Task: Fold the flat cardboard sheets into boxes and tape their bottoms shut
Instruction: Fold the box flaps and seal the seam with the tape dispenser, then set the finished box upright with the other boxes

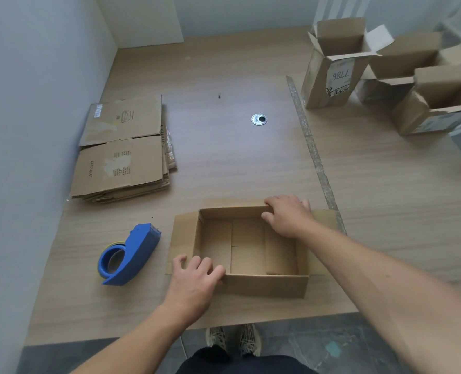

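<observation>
Squarely held the open-topped box (251,284) near the front edge of the surface (224,157), its bottom flaps folded flat inside. Curled the left hand (197,279) round its near-left corner, fingers over the rim. Gripped the far wall's top edge with the right hand (288,215), thumb inside. Had the blue tape dispenser (132,252) lying just left of the box, apart from it. Had the stack of flat sheets (121,149) further back on the left by the wall, top sheet printed with a code reading roughly "LYYH0217", the remaining print too small to read. Noted a tall box (332,76) upright at the far right, its white label handwritten "7786", upside down from this side, with open boxes (426,103) beside it.
</observation>
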`<state>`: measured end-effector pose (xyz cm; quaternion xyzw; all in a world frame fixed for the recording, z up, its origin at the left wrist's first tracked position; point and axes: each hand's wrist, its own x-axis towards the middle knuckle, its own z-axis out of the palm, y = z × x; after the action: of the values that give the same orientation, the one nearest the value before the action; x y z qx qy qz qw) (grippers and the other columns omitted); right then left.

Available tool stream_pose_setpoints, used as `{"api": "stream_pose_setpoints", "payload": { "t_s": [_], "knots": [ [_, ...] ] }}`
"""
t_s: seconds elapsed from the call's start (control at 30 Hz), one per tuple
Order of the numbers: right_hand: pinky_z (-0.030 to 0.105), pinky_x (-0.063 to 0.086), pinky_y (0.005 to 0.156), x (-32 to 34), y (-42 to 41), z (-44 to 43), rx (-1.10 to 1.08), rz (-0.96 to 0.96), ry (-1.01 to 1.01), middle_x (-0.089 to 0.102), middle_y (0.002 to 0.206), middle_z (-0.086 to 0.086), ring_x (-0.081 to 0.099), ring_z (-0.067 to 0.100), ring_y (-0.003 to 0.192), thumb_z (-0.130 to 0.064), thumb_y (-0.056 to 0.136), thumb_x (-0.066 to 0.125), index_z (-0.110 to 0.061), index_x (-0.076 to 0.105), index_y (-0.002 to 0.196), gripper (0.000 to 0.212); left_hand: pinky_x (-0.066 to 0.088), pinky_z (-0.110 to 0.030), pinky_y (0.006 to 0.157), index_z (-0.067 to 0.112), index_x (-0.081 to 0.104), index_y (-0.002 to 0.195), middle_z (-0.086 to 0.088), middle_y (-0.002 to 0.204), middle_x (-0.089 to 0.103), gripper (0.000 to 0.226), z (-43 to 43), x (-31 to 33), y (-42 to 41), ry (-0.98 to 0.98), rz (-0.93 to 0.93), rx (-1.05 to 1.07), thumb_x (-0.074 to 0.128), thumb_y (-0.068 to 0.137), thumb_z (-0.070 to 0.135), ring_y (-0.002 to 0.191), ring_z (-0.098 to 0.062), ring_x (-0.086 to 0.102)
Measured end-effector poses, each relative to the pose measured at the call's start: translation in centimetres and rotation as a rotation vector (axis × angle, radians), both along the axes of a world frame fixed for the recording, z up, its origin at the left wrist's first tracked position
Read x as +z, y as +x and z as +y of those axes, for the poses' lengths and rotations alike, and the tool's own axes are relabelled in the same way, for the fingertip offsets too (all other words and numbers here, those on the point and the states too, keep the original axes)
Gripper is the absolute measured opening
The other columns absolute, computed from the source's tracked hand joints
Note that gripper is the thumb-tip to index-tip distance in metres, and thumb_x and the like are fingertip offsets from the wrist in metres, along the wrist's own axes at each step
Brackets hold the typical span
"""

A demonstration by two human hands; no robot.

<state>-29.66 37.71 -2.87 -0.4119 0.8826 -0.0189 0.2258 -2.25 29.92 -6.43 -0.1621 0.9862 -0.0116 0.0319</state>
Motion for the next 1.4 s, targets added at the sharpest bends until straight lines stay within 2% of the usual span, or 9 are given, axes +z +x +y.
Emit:
{"api": "stream_pose_setpoints", "payload": {
  "t_s": [0.13, 0.27, 0.37, 0.53, 0.77, 0.93, 1.1, 1.3, 1.4],
  "knots": [
    [0.042, 0.025, 0.115, 1.5, 2.1, 2.3, 0.042, -0.151, -0.183, 0.035, 0.153, 0.0, 0.03, 0.024, 0.141, -0.04, 0.099, 0.049, -0.029, 0.04, 0.147, 0.049, 0.049, -0.052, 0.081, 0.027, 0.061, 0.088, 0.005, 0.08, 0.059, 0.026, -0.7, -0.3, -0.1, -0.01, 0.047, -0.048, 0.082, 0.073, 0.036, 0.072, -0.022, 0.06],
    [0.038, 0.035, 0.111, 2.7, 6.3, 4.7, 0.109, -0.295, -0.136, 0.045, 0.145, -0.001, 0.042, 0.02, 0.133, -0.042, 0.1, 0.049, -0.028, 0.042, 0.145, 0.049, 0.047, -0.05, 0.08, 0.029, 0.065, 0.088, 0.007, 0.081, 0.061, 0.023, -1.3, -0.1, -1.6, -0.018, 0.085, -0.034, 0.053, 0.084, 0.048, 0.077, -0.021, 0.061],
    [0.041, 0.031, 0.111, 2.6, 9.0, 6.1, 0.231, -0.19, -0.001, 0.045, 0.144, -0.001, 0.041, 0.02, 0.131, -0.05, 0.098, 0.047, -0.03, 0.042, 0.144, 0.05, 0.049, -0.047, 0.075, 0.032, 0.065, 0.084, 0.01, 0.079, 0.062, 0.027, -1.7, 0.4, -1.9, -0.015, 0.064, -0.045, 0.049, 0.081, 0.053, 0.075, -0.018, 0.061],
    [0.044, 0.022, 0.112, 0.8, 11.0, 6.0, 0.26, -0.019, 0.035, 0.043, 0.141, 0.001, 0.038, 0.026, 0.13, -0.056, 0.09, 0.055, -0.032, 0.035, 0.142, 0.061, 0.051, -0.04, 0.069, 0.032, 0.063, 0.078, 0.012, 0.078, 0.057, 0.029, -2.9, 0.7, -1.5, 0.054, 0.094, -0.084, 0.045, 0.079, 0.055, 0.075, -0.016, 0.059],
    [0.053, 0.025, 0.103, -0.3, 11.8, 5.0, 0.213, 0.07, 0.057, 0.049, 0.128, 0.006, 0.045, 0.029, 0.119, -0.042, 0.09, 0.063, -0.026, 0.041, 0.128, 0.047, 0.05, -0.028, 0.067, 0.032, 0.065, 0.089, 0.014, 0.093, 0.058, 0.026, -5.7, 2.1, -1.2, 0.128, 0.139, -0.184, 0.047, 0.082, 0.05, 0.085, -0.012, 0.057],
    [0.052, 0.027, 0.103, 0.3, 9.5, 5.7, 0.145, 0.097, 0.045, 0.05, 0.125, 0.004, 0.046, 0.026, 0.117, -0.04, 0.092, 0.062, -0.026, 0.043, 0.129, 0.044, 0.051, -0.025, 0.068, 0.03, 0.066, 0.096, 0.013, 0.095, 0.06, 0.029, -7.6, 3.8, -3.1, 0.131, 0.178, -0.174, 0.045, 0.084, 0.048, 0.083, -0.011, 0.059],
    [0.046, 0.031, 0.099, 1.6, 5.1, 6.9, 0.126, 0.162, 0.049, 0.051, 0.124, 0.001, 0.047, 0.024, 0.116, -0.042, 0.091, 0.063, -0.027, 0.043, 0.129, 0.045, 0.054, -0.032, 0.069, 0.027, 0.068, 0.101, 0.01, 0.096, 0.063, 0.035, -8.7, 5.3, -6.4, 0.175, 0.144, -0.127, 0.044, 0.085, 0.046, 0.081, -0.018, 0.062],
    [0.043, 0.033, 0.1, 2.4, -2.6, 8.4, 0.101, 0.213, 0.059, 0.052, 0.126, -0.002, 0.048, 0.023, 0.118, -0.047, 0.089, 0.062, -0.029, 0.043, 0.132, 0.05, 0.053, -0.035, 0.075, 0.022, 0.068, 0.111, 0.004, 0.103, 0.066, 0.047, -8.3, 6.6, -13.1, 0.201, 0.133, -0.12, 0.036, 0.087, 0.046, 0.09, -0.024, 0.064],
    [0.041, 0.033, 0.1, 2.5, -6.9, 8.9, 0.084, 0.219, 0.038, 0.052, 0.125, -0.003, 0.049, 0.022, 0.117, -0.048, 0.09, 0.062, -0.03, 0.043, 0.131, 0.05, 0.049, -0.037, 0.085, 0.021, 0.065, 0.12, 0.003, 0.113, 0.065, 0.053, -7.2, 7.2, -17.1, 0.24, 0.125, -0.092, 0.032, 0.089, 0.047, 0.103, -0.024, 0.061]
  ]
}}
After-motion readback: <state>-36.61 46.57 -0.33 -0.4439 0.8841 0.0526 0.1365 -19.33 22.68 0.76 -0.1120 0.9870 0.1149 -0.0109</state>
